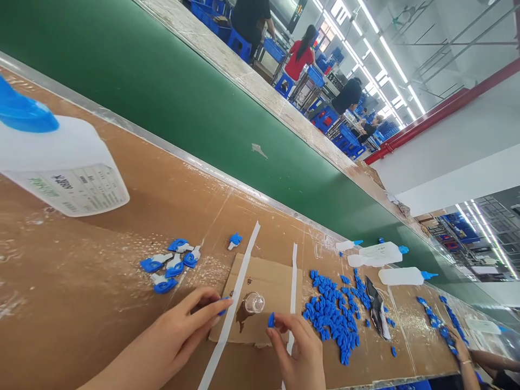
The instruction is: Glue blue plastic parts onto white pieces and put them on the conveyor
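My left hand (184, 327) rests on the brown table and pinches a small blue plastic piece (222, 310) between its fingertips at the left edge of a cardboard sheet (266, 276). My right hand (296, 346) holds another small blue cap (271, 320) at its fingertips, just right of a small clear glass vial (254, 302) standing on the cardboard. A heap of blue caps (331, 314) lies to the right of my right hand. Several assembled blue-and-white nozzle parts (170, 264) lie to the upper left of my left hand.
A big white bottle with a blue cap (57, 162) lies at the far left. White bottles (379, 254) lie at the right by a green conveyor belt (203, 108). Another person's hand (463, 352) works among blue caps at the far right. People sit in the background.
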`<state>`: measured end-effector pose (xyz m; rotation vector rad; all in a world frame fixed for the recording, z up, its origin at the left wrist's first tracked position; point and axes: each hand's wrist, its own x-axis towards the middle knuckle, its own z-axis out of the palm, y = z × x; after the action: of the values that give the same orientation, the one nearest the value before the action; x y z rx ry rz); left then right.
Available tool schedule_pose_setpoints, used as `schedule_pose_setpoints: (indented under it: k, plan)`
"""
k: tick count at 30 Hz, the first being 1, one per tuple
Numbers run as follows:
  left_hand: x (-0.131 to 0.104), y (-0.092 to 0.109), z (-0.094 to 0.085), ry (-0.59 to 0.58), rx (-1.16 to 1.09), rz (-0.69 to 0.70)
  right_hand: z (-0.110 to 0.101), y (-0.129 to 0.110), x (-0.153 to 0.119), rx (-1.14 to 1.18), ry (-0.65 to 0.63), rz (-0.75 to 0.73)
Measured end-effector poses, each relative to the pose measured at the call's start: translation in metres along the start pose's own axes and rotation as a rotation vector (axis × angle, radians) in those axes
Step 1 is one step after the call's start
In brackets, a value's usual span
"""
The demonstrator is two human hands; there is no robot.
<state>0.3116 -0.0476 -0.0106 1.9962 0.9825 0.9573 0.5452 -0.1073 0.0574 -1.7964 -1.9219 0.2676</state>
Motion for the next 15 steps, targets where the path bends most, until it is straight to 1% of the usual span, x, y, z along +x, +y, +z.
schedule_pose_setpoints:
  k: [2,5,11,15]
  plan:
    - [-0.001,0.008,-0.001,-0.041,-0.118,-0.047,0.001,-0.010,0.016,-0.044,-0.015,-0.021]
    - [-0.001,0.016,-0.003,-0.068,-0.228,-0.080,0.002,-0.016,0.030,-0.087,-0.032,-0.048]
    - [0.000,0.021,-0.004,-0.119,-0.348,-0.140,0.007,-0.014,0.034,-0.112,-0.036,-0.070]
    - [0.002,0.027,0.001,-0.097,-0.514,-0.221,0.006,-0.008,0.030,-0.044,-0.023,-0.022]
